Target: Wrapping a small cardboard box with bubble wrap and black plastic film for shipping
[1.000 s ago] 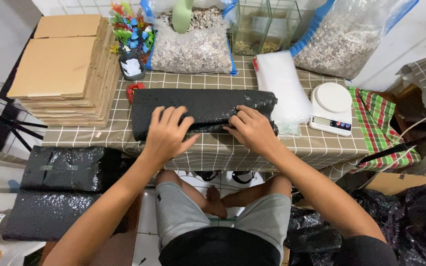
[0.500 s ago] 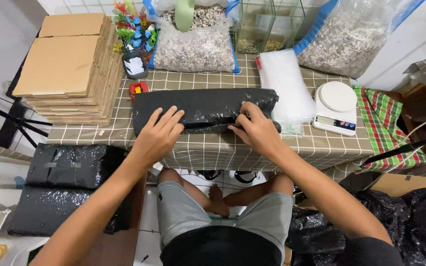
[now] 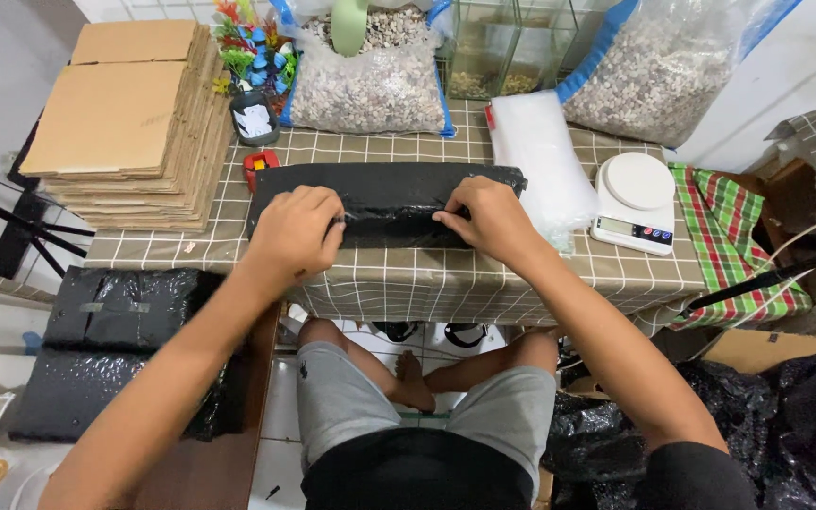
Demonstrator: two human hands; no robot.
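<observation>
While both hands press on the long black wrapped bundle (image 3: 384, 203), left hand (image 3: 293, 229) curled over its near edge, right hand (image 3: 491, 219) pinching the wrap, white kitchen scale (image 3: 637, 200) right, flattened cardboard stack (image 3: 129, 123) far left.

Small home packing station, apparently for aquarium supplies. Flattened cardboard boxes (image 3: 125, 123) are sitting stacked at the far left of a table in a checked cloth (image 3: 427, 279). 2 clear bags of gravel (image 3: 365, 80) are leaning along the far edge, beside glass tanks (image 3: 512, 42) and plastic aquarium plants (image 3: 247, 47). A white digital scale (image 3: 637, 200) is standing at the right. Black wrapped parcels (image 3: 106, 349) are lying on the tiled floor at the near left.
</observation>
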